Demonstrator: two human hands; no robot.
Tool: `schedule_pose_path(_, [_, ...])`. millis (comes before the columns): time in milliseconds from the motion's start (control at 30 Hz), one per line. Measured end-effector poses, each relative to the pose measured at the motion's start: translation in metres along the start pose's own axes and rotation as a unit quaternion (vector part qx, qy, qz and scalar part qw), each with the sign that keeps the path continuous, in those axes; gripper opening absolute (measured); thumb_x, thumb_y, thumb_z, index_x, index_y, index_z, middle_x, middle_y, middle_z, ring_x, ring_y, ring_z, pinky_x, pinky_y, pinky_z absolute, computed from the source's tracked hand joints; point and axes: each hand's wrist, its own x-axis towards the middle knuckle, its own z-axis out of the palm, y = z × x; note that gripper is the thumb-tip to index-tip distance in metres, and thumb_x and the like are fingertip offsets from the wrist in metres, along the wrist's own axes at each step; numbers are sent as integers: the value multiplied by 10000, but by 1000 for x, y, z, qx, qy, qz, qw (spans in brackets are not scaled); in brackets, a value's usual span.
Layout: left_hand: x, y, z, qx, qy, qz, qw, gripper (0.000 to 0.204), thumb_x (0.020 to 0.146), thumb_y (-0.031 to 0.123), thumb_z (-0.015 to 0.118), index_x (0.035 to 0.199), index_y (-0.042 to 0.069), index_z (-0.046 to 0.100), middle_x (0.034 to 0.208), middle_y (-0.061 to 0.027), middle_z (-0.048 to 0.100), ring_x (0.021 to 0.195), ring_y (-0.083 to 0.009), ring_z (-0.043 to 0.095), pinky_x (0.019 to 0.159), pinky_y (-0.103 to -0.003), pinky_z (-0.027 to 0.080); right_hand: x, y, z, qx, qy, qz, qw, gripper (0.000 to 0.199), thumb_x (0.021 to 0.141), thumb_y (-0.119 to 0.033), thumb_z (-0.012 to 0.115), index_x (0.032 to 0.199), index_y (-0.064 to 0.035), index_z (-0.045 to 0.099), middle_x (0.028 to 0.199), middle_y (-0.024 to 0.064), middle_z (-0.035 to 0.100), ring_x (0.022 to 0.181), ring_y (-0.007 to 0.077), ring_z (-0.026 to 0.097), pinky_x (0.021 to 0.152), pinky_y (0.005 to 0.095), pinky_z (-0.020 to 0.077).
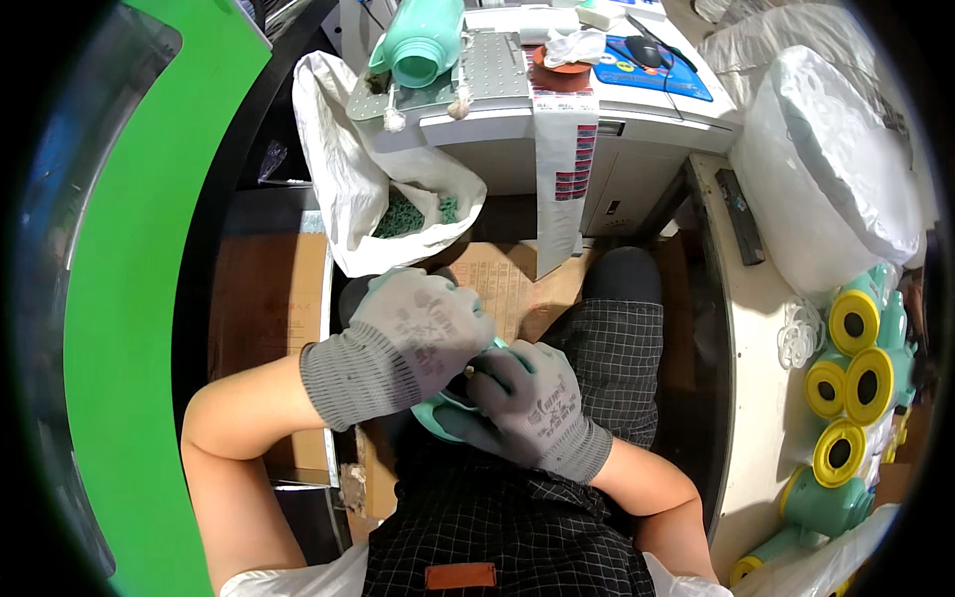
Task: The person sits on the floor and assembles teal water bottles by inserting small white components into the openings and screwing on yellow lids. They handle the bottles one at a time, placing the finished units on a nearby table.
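A cluttered workbench (637, 124) stands ahead of a seated person, a white side table (761, 378) to the right and a green curved panel (119, 328) to the left. An open white sack (338, 179) hanging at the bench front holds a heap of small green rings (403, 214). On the side table lie mint-green bottles with yellow ends (851, 383), beside a large tied white bag (831, 169). Over the lap, a mint-green bottle part (448, 410) sits between both gray-gloved hands. The right hand (532, 403) cups it from beneath, fingers curled round it. The left hand (418, 338) is closed over its top, hiding most of it.
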Motion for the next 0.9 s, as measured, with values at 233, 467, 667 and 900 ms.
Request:
schedule_pose_path(233, [4, -14, 68, -439, 178, -39, 880, 412, 845, 291, 816, 1110, 26, 644, 1042, -170, 683, 934, -270, 697, 764, -372, 571, -51, 21, -15, 45, 95, -1, 994, 465, 629, -369, 944, 785, -108, 592, 826, 57, 611, 719, 238, 598, 578, 356, 423])
schedule_pose_path(467, [2, 72, 139, -418, 154, -136, 885, 687, 937, 507, 695, 1374, -1, 545, 1127, -230, 658, 1012, -351, 665, 912, -447, 540, -152, 1, -74, 209, -21, 484, 849, 878, 841, -365, 798, 1491, 25, 354, 1199, 243, 605, 1093, 310, 660, 937, 448, 554])
schedule_pose_path(667, [50, 28, 103, -324, 93, -1, 942, 677, 875, 462, 804, 1353, 24, 610, 1182, -163, 677, 1045, -291, 684, 887, -377, 560, -169, 25, -96, 493, 98, 612, 610, 571, 984, -320, 527, 1363, 104, 483, 874, 166, 704, 565, 204, 675, 520, 285, 571])
schedule_pose_path(900, [248, -130, 182, -612, 244, -396, 639, 908, 839, 251, 881, 1500, -67, 347, 1487, -218, 458, 1210, -250, 631, 969, -312, 545, -202, 48, -88, 188, 390, 423, 796, 1085, 903, -575, 699, 1630, 42, 181, 1613, 215, 344, 1470, 309, 380, 1210, 449, 322])
